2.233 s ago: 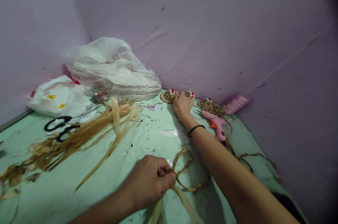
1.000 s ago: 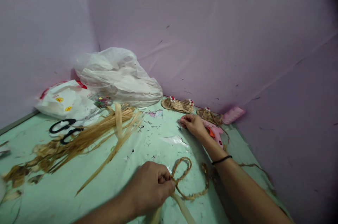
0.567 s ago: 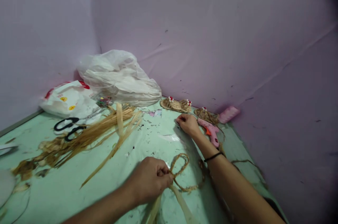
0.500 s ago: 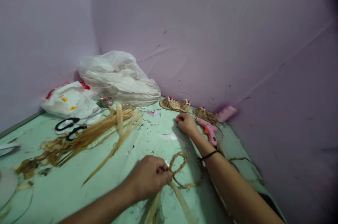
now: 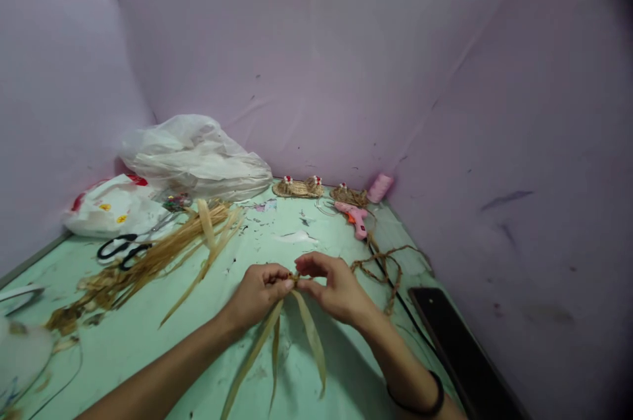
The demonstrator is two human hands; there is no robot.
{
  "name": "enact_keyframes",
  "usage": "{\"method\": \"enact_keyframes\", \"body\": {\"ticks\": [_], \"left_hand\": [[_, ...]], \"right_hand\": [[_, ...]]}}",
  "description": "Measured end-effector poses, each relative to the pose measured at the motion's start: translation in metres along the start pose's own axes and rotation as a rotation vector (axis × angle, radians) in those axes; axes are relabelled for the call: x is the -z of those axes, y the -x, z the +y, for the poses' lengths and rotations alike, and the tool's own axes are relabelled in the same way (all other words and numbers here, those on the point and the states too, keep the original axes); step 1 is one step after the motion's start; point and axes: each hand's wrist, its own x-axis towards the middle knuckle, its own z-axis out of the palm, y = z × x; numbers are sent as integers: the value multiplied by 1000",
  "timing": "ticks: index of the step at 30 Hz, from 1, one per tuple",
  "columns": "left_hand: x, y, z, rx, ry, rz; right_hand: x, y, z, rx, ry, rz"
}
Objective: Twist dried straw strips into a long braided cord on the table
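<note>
Low in the middle of the head view, my left hand (image 5: 260,295) pinches the end of a braided plant-fibre cord (image 5: 295,279) between thumb and fingers. My right hand (image 5: 336,288) meets it from the right, its thumb and fingertips closed around the same small bit of braid. Several pale flat fibre strips (image 5: 312,334) hang loose below the fingers, toward me. More brown braided cord (image 5: 390,275) lies in loops on the table, right of my right hand; whether it joins the held end is hidden.
On the green table (image 5: 198,354), a dry fibre bundle (image 5: 168,248) and black-handled scissors (image 5: 119,247) lie left. Plastic bags (image 5: 198,156) stand behind. Small woven slippers (image 5: 299,188), a pink glue gun (image 5: 353,217), and a pink spool (image 5: 380,188) sit back right. A dark flat object (image 5: 459,341) lies right.
My right hand has come back from beside the glue gun to my left hand and the braid. The cord loop beside my left hand is no longer seen there. The view has shifted rightward.
</note>
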Motion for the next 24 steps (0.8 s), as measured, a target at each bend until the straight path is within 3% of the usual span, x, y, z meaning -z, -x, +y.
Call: {"method": "enact_keyframes", "body": {"ticks": [5, 9, 11, 18, 21, 24], "left_hand": [[-5, 5, 6, -44, -112, 49], [-6, 5, 6, -36, -238, 239], [-5, 5, 6, -64, -316, 274], [1, 8, 6, -300, -632, 181], [1, 7, 4, -266, -599, 160], [2, 5, 4, -138, -437, 106]], "right_hand": [[-15, 7, 3, 101, 48, 7], [-13, 4, 5, 131, 19, 70], [-12, 3, 7, 140, -9, 68], [-18, 0, 11, -91, -360, -19], [-16, -2, 9, -152, -475, -48], [-13, -4, 8, -178, -575, -113]]}}
